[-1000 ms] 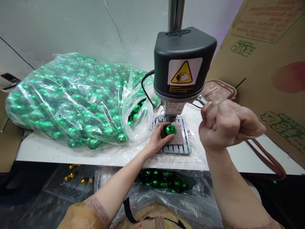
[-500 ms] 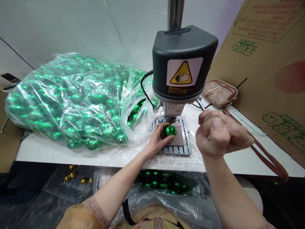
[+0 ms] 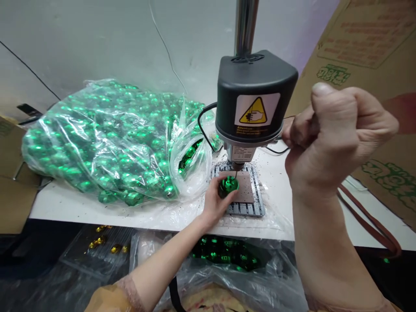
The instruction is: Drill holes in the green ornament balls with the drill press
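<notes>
head camera shows me my left hand (image 3: 215, 200), fingers closed around a green ball (image 3: 229, 185) below the drill (image 3: 256, 91). my right hand (image 3: 334, 134) curls tight around the lever (image 3: 277, 139).

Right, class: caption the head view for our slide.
Left hand holds a green ball by the drill bit; right hand at the lever.

Wall (image 3: 107, 43): pale grey, beyond left hand (image 3: 216, 197) and right hand (image 3: 338, 134); purplish tint (image 3: 315, 26) nearer the right. Table (image 3: 71, 210): white top, beneath both hands; dark space (image 3: 32, 255) below its edge, left of the left hand.
</notes>
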The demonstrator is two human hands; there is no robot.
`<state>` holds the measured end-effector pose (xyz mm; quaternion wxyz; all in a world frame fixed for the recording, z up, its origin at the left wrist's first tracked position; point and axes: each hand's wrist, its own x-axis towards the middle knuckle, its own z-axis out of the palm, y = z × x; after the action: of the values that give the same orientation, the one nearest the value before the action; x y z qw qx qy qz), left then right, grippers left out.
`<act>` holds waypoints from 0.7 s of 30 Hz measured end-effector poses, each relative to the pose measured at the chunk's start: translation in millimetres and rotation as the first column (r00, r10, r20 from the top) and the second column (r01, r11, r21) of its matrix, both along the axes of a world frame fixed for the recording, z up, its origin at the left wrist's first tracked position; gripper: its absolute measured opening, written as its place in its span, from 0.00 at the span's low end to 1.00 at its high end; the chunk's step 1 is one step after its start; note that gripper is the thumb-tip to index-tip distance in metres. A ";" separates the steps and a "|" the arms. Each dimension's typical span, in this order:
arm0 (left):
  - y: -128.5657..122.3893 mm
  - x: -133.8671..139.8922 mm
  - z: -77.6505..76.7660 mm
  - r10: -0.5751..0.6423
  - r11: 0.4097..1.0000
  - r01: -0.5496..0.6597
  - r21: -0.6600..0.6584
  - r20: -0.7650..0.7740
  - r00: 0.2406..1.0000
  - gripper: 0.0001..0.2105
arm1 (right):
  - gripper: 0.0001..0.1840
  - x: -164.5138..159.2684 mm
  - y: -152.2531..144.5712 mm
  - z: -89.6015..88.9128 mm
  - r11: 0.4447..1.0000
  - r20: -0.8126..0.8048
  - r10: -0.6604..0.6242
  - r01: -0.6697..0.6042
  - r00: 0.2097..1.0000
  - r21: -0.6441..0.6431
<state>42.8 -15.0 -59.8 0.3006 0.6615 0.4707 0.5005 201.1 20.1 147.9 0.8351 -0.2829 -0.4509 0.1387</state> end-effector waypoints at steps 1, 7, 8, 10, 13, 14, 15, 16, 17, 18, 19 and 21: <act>-13.7 -4.9 -2.3 0.003 0.998 0.001 0.064 -0.063 0.998 0.19 | 0.24 -0.1 0.1 -0.7 1.000 -0.004 0.001 -0.001 1.000 0.001; -115.7 -51.6 -40.0 -0.536 0.828 0.522 -0.204 -0.564 0.629 0.16 | 0.23 0.5 -1.7 -4.1 1.000 0.030 -0.014 0.014 0.999 0.003; -127.0 -58.6 -47.8 -0.603 0.784 0.534 -0.316 -0.589 0.538 0.18 | 0.23 0.6 -2.1 -4.2 1.000 0.032 -0.017 0.017 0.999 0.000; -139.8 -69.6 -62.4 -0.661 0.750 0.419 -0.512 -0.611 0.436 0.24 | 0.23 0.5 -2.7 -4.3 1.000 0.027 -0.022 0.022 0.999 0.001; -142.2 -78.6 -81.8 -0.679 0.692 0.057 -0.720 -0.622 0.389 0.29 | 0.23 -0.3 -2.8 -4.5 1.000 0.007 -0.023 0.023 1.000 -0.007; -141.5 -80.0 -88.1 -0.700 0.645 -0.034 -0.764 -0.607 0.375 0.31 | 0.24 -0.5 -2.5 -4.8 1.000 0.001 -0.025 0.025 1.000 -0.008; -141.0 -80.7 -94.6 -0.735 0.592 -0.079 -0.802 -0.577 0.356 0.33 | 0.24 -0.6 -2.1 -5.2 1.000 -0.001 -0.028 0.028 1.000 -0.008; -141.2 -80.8 -101.5 -0.778 0.540 -0.086 -0.837 -0.535 0.330 0.34 | 0.24 -0.6 -1.4 -5.6 1.000 -0.003 -0.030 0.030 1.000 -0.004; -142.1 -80.2 -108.7 -0.819 0.491 -0.069 -0.868 -0.487 0.302 0.33 | 0.24 -0.4 -0.5 -6.1 1.000 -0.003 -0.029 0.029 1.000 -0.001; -143.7 -79.0 -116.4 -0.853 0.448 -0.047 -0.893 -0.443 0.276 0.32 | 0.23 0.1 0.5 -6.5 1.000 -0.005 -0.024 0.024 1.000 0.002; -145.8 -77.3 -124.3 -0.877 0.414 -0.030 -0.910 -0.407 0.256 0.30 | 0.23 0.8 1.7 -6.9 1.000 -0.009 -0.019 0.019 1.000 0.008; -150.2 -73.3 -140.4 -0.893 0.381 -0.008 -0.925 -0.370 0.255 0.29 | 0.23 2.6 4.1 -7.6 0.999 -0.019 -0.012 0.012 1.000 0.031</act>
<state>-30.5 -165.3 -200.2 0.4196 0.7147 0.4609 -0.3175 203.7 24.2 140.4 0.8443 -0.2714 -0.4435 0.1294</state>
